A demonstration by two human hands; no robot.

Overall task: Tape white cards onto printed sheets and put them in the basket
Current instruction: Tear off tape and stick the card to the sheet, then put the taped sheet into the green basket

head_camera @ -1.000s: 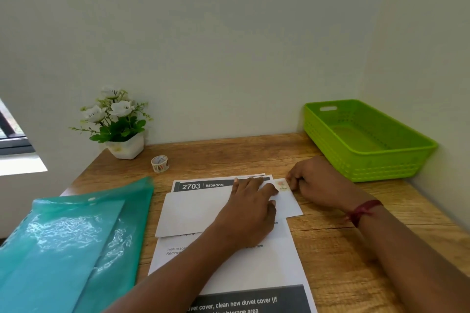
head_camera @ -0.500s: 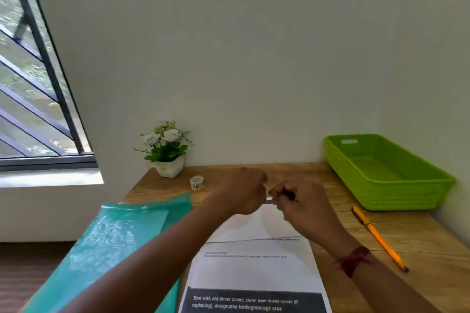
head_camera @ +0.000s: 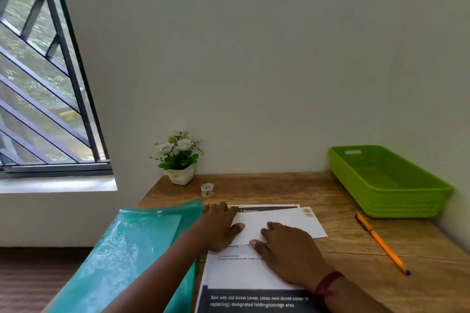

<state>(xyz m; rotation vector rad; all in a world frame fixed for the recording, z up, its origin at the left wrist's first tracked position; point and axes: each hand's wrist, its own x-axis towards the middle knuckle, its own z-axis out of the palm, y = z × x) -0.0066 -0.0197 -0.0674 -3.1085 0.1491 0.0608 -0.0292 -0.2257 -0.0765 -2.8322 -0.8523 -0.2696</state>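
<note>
A wooden bench [head_camera: 292, 185] runs along a plain pale wall, with a barred window off to the left. Nearest, a stack of printed sheets [head_camera: 254, 274] lies flat at the bench's front, and beside it on the left a teal plastic folder [head_camera: 122, 249] overhangs the edge. On the upper part of the top sheet lies a white card [head_camera: 284, 223], its long axis running left to right, with a small piece of patterned tape [head_camera: 307, 211] at its far right corner. The left hand [head_camera: 218, 226] presses flat on the card's left end, fingers spread and gripping nothing; the right hand [head_camera: 290, 246] rests on the card's near edge, fingers likewise apart and flat. The left end looks untaped, so the next strip likely belongs there, under the left hand. The tape roll [head_camera: 207, 189] stands farther back, beyond the left hand, which is nearer to it. A pencil [head_camera: 381, 242] lies to the right, and the green basket [head_camera: 391, 198] sits empty in the far right corner, closer to the right hand.
</note>
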